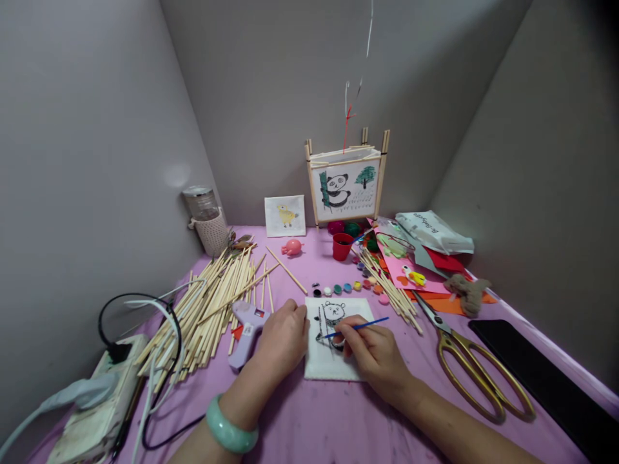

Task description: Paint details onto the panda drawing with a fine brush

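Note:
My right hand pinches a thin blue paintbrush, its tip on a small white canvas lying flat on the table. On the canvas is a black outline of a panda beside an upright stalk, with dark patches at its left. Curled fingers of my left hand press against the canvas's left edge; the fingertips are partly hidden. A jade-green bangle circles my left wrist. Just above the canvas runs a strip of small paint pots, beyond which stands a red cup.
Left lie a lilac glue gun, many wooden sticks and a power strip with cables. Gold-handled scissors and a black phone-like slab lie right. Behind stand a panda lantern, a chick picture and a bottle.

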`<state>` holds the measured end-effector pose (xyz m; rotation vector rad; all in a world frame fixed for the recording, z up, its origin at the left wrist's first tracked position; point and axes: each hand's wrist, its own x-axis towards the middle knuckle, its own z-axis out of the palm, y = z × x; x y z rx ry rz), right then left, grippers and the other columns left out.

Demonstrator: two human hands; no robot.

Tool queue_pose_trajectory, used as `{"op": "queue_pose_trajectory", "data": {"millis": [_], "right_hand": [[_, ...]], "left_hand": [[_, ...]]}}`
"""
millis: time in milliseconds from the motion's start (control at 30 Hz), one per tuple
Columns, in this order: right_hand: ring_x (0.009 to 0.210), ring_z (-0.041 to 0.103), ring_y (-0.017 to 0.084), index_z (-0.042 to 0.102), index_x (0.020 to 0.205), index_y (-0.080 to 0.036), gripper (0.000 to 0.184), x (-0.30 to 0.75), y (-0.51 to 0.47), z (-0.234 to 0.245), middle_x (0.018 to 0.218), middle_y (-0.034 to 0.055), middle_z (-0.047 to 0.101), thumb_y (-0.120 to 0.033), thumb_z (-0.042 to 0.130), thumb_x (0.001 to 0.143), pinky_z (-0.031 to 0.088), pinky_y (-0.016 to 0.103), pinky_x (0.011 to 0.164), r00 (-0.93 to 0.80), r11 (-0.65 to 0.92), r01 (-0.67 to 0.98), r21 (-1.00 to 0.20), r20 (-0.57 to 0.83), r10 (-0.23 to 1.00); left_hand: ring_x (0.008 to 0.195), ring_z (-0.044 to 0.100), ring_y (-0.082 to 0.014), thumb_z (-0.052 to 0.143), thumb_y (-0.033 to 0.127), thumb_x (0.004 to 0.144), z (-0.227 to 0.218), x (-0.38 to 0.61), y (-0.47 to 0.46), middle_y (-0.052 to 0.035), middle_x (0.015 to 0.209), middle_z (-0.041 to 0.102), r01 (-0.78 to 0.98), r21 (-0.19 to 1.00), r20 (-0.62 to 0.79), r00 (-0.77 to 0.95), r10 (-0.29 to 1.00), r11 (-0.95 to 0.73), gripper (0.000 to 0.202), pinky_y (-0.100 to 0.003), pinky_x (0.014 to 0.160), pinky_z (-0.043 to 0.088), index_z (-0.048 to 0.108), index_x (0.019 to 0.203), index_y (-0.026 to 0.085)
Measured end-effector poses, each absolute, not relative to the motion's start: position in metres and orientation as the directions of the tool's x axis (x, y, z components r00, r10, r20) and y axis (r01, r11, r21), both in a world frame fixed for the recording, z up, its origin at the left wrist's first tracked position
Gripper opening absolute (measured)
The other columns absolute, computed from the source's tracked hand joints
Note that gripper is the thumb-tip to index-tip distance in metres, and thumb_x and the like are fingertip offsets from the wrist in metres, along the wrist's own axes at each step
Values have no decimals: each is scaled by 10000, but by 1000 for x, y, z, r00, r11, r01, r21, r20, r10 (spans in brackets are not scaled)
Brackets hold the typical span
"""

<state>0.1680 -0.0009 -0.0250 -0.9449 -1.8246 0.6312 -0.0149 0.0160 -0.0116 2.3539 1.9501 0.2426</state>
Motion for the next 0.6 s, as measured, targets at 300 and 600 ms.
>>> {"op": "queue_pose_trajectory", "data": {"millis": [300,600], "right_hand": [[754,673,157,657,957,-184,185,177,21,-15,846,38,706,-250,486,932,529,266,730,-143,621,441,-648,633,761],[846,628,183,622,1090,-189,222,162,29,1,947,79,700,-146,507,905,475,317,720,-431,834,532,-146,801,415]], "left_hand": [[793,595,-183,395,239,891,-11,-15,16,-65,891,595,957,210,103,183,978,-201,238,-295,654,369,628,904,189],[522,488,-117,399,495,888,7,-13,18,-11,560,543,289,953,74,49,996,-86,451,-240,527,333,656,775,142]]}}
